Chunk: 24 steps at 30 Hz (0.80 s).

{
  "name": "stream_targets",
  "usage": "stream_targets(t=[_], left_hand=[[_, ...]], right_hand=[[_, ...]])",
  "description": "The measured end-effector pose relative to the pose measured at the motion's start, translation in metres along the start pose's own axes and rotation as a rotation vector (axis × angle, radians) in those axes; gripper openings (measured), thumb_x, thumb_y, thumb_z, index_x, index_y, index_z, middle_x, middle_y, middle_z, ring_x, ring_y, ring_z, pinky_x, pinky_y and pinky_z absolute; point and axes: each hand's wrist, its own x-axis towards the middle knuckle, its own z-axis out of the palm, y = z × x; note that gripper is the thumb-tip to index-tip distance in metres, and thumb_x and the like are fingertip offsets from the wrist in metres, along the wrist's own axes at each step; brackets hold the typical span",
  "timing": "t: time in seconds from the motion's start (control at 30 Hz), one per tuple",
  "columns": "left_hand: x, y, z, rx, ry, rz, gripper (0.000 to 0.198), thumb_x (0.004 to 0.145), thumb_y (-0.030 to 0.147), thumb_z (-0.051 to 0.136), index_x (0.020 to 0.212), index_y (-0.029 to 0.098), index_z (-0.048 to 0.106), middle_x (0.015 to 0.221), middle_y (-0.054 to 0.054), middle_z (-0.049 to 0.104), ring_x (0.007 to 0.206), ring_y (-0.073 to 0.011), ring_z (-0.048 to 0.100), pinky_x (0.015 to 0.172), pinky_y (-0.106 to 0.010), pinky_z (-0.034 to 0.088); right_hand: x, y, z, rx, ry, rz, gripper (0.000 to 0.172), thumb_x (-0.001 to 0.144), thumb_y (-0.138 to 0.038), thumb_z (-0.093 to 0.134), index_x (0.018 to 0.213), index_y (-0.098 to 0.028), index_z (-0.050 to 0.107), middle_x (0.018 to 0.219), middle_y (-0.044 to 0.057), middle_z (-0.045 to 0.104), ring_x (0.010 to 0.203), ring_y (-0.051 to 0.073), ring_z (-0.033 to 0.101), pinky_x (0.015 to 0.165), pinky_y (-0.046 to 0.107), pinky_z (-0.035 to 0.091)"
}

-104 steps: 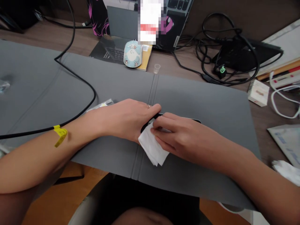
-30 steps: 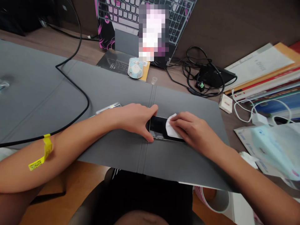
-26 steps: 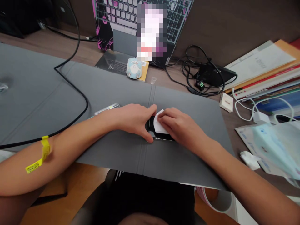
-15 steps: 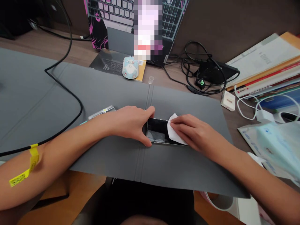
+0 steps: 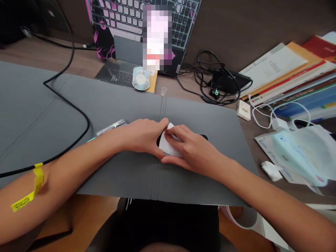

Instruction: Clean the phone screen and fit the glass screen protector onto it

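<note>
A dark smartphone [image 5: 203, 137] lies flat on the grey desk mat, mostly hidden under my hands and a white wipe; its right corner shows. My left hand [image 5: 144, 135] grips the phone's left end, thumb and fingers on its two long edges. Pinched in the fingers of my right hand [image 5: 195, 148] is the white wipe [image 5: 168, 144], pressed on the screen near that left end, close to my left hand. Just behind my left wrist lies a flat clear packet [image 5: 111, 127].
A laptop [image 5: 128, 24] and patterned mouse [image 5: 141, 78] stand at the back. Black cables [image 5: 223, 99], books [image 5: 291, 82] and a plastic packet [image 5: 296, 157] lie to the right, near a crumpled white tissue [image 5: 271, 170]. A black cable [image 5: 70, 99] crosses the mat [image 5: 126, 182] at left.
My right hand has slid the wipe leftward along the phone, from its right part to beside my left hand. My left hand still holds the left end. The camera view has shifted slightly.
</note>
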Motion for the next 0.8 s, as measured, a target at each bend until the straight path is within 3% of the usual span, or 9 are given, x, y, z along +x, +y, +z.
stream_targets(t=[0.2, 0.43, 0.8], left_hand=[[-0.001, 0.002, -0.003, -0.022, -0.016, -0.008, 0.071, 0.066, 0.075, 0.070, 0.107, 0.024, 0.043, 0.099, -0.006, 0.070, 0.081, -0.0274, 0.066, 0.059, -0.031, 0.035], [-0.002, 0.004, -0.005, -0.021, -0.029, -0.020, 0.073, 0.065, 0.077, 0.069, 0.110, 0.024, 0.044, 0.095, -0.005, 0.069, 0.081, -0.0263, 0.065, 0.060, -0.031, 0.037], [-0.004, 0.003, -0.006, -0.008, -0.028, 0.011, 0.070, 0.069, 0.076, 0.067, 0.109, 0.024, 0.044, 0.098, -0.008, 0.070, 0.081, -0.0275, 0.065, 0.061, -0.032, 0.037]], right_hand=[[-0.037, 0.009, -0.007, -0.065, -0.029, 0.135, 0.042, 0.103, -0.038, 0.046, 0.125, -0.007, 0.062, 0.118, 0.020, 0.063, 0.107, 0.031, 0.061, 0.080, 0.042, 0.059], [-0.068, 0.013, -0.013, -0.100, -0.008, 0.198, 0.042, 0.102, -0.037, 0.050, 0.128, -0.005, 0.060, 0.122, 0.022, 0.062, 0.108, 0.032, 0.061, 0.088, 0.045, 0.057], [-0.091, -0.013, -0.016, -0.151, 0.025, 0.246, 0.042, 0.099, -0.039, 0.057, 0.128, -0.010, 0.060, 0.125, 0.023, 0.064, 0.102, 0.033, 0.065, 0.084, 0.049, 0.059]])
